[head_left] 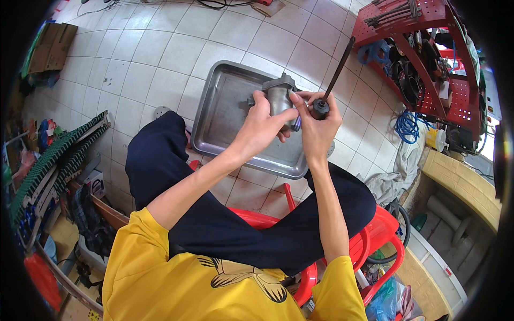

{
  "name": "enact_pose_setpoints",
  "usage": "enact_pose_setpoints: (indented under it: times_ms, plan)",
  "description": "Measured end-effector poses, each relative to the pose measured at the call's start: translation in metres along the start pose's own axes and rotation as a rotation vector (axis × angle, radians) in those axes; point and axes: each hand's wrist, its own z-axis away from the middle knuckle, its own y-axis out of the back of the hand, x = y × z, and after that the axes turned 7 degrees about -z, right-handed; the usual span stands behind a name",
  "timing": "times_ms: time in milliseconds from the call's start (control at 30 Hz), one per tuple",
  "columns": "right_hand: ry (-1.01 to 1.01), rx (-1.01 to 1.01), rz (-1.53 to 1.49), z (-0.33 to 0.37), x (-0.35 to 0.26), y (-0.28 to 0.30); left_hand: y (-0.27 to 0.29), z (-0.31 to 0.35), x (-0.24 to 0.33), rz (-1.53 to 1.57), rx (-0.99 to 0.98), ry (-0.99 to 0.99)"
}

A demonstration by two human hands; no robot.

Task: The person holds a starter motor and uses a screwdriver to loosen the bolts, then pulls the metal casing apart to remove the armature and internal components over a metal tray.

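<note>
My left hand point(258, 122) is closed around a grey metal motor housing point(279, 101), a cylinder with a wider cap at its far end. It is held up over a shallow rectangular metal tray point(206, 115). My right hand point(318, 128) is closed on a screwdriver point(337, 73) with a long dark shaft, which slants up and to the right away from a black collar. The right thumb and fingertips also touch the housing's right side. A small shiny purplish piece point(295, 125) shows between the hands; I cannot tell what it belongs to.
The tray rests on a white tiled floor point(166, 59) beyond my knees. A red perforated tool rack point(399, 32) stands at the far right, with a coil of blue hose point(409, 127) below it. Red plastic chair parts point(383, 230) show around me. A cardboard box point(52, 48) is at the far left.
</note>
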Motion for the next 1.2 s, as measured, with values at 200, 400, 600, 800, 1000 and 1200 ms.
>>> enact_pose_setpoints:
  times_ms: [200, 400, 600, 800, 1000, 1200]
  plan:
    - [0.022, -0.002, -0.03, -0.001, 0.004, 0.001, -0.001, 0.001, 0.001, 0.005, 0.001, 0.008]
    - [-0.057, 0.102, -0.047, -0.001, 0.001, 0.005, 0.0, 0.001, 0.006, 0.053, 0.04, 0.03]
    - [-0.242, -0.068, 0.001, -0.005, 0.006, 0.025, 0.009, -0.004, 0.018, 0.076, 0.116, -0.016]
    - [-0.411, -0.165, -0.289, 0.02, -0.03, 0.018, 0.025, -0.007, 0.038, 0.084, 0.193, -0.078]
    - [-0.364, -0.393, -0.163, 0.059, -0.042, 0.008, 0.04, -0.014, 0.042, 0.187, 0.284, -0.122]
    - [-0.431, -0.534, -0.083, 0.075, -0.041, -0.007, 0.052, -0.019, 0.043, 0.214, 0.336, -0.161]
